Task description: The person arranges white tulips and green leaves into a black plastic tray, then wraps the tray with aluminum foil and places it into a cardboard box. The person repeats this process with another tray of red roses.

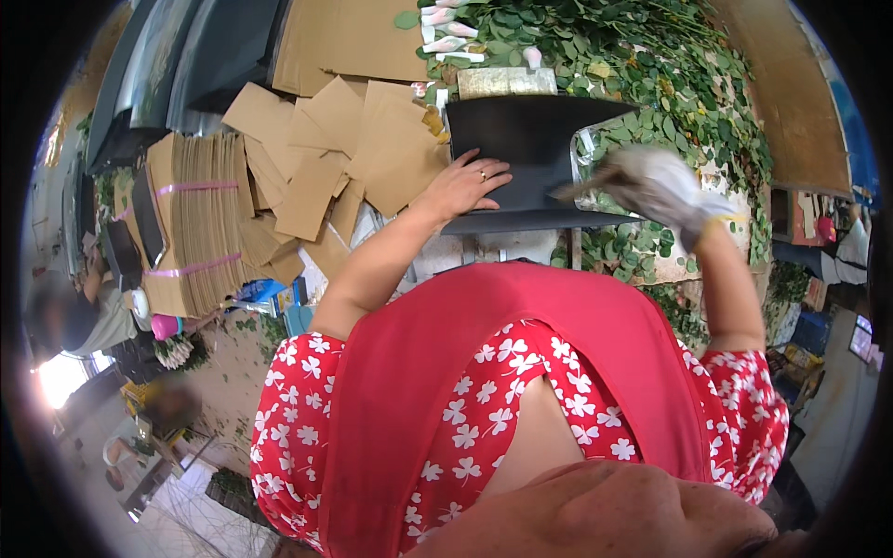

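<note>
A black sheet [521,139] lies on the worktable in front of me, and its right edges curl up. My bare left hand [470,183], with a ring on one finger, rests flat on the sheet's left part, fingers stretched out. At the sheet's right edge is my right hand [651,186] in a pale, dirty work glove. Motion smears its fingers, so I cannot make out whether they hold anything. Beside that hand, green leaves [688,130] cover the table's right side. Behind the sheet sits a pale block-like object [507,82].
Loose brown cardboard pieces [335,139] spread to the left, beside a cardboard stack [200,214] bound with pink straps. Several flower heads in white sleeves [448,33] lie at the back. Dark rolled sheets [219,56] stand far left. Another person [93,312] is at the left edge.
</note>
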The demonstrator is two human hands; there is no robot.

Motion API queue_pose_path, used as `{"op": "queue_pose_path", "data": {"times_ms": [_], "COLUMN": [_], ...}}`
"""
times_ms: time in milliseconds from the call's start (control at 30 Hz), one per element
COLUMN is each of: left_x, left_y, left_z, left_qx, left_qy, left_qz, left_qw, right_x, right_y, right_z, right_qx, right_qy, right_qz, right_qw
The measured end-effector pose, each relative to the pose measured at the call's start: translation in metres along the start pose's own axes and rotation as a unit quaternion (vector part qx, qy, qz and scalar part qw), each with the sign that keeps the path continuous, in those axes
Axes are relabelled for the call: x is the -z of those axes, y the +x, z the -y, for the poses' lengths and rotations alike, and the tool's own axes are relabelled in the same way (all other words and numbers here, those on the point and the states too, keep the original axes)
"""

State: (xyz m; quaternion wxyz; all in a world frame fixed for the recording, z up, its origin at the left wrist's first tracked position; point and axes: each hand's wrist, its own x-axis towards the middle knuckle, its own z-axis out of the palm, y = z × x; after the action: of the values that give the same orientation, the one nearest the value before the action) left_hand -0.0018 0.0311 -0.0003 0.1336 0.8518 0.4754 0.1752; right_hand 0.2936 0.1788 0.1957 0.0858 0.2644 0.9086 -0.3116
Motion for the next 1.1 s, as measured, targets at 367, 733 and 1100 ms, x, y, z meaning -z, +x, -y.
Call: {"op": "queue_pose_path", "data": {"times_ms": [367, 733, 1100], "left_x": [0.022, 0.042, 0.042], "left_y": [-0.005, -0.013, 0.024], "left_z": [-0.008, -0.004, -0.027], "left_qx": [0.135, 0.136, 0.095], "left_qy": [-0.070, -0.029, -0.053], "left_qz": [0.002, 0.018, 0.008], "left_qw": [0.988, 0.990, 0.994], "right_x": [-0.069, -0.103, -0.106], "right_y": [0.042, 0.120, 0.120], "right_z": [-0.020, -0.001, 0.002], "right_qx": [-0.033, -0.224, -0.178], "right_qy": [0.157, 0.320, 0.289], "right_qz": [0.056, 0.236, 0.199], "right_qw": [0.985, 0.890, 0.919]}}
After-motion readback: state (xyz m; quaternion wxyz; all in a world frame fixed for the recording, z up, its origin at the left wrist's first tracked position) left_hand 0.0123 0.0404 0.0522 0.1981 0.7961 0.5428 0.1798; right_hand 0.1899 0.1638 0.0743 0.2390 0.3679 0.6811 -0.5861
